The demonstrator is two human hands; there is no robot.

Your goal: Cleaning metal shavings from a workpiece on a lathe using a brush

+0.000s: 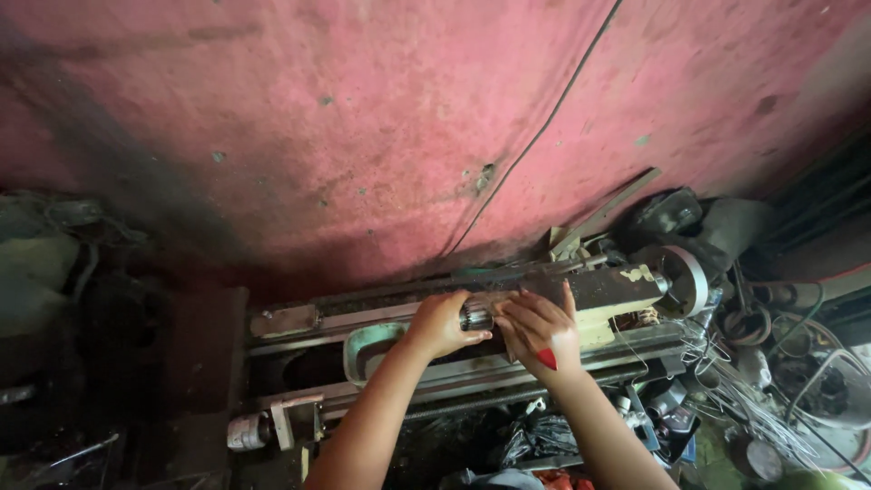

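On the bed of a small, grimy lathe (472,363), a ribbed metal part (475,318) sits between both hands. Left hand (442,324) curls round its left end, seemingly steadying it; right hand (542,328) presses fingers against the other end, a red object (547,358) at its heel. Behind rises a pink wall (363,118); tangled wire (753,399) lies right.

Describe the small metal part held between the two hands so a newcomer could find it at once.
Start at the pink wall, then drop to the long grimy machine bed beneath it. Mid-bed, the left hand and right hand meet around a short ribbed metal cylinder. It is the only shiny silver piece there.
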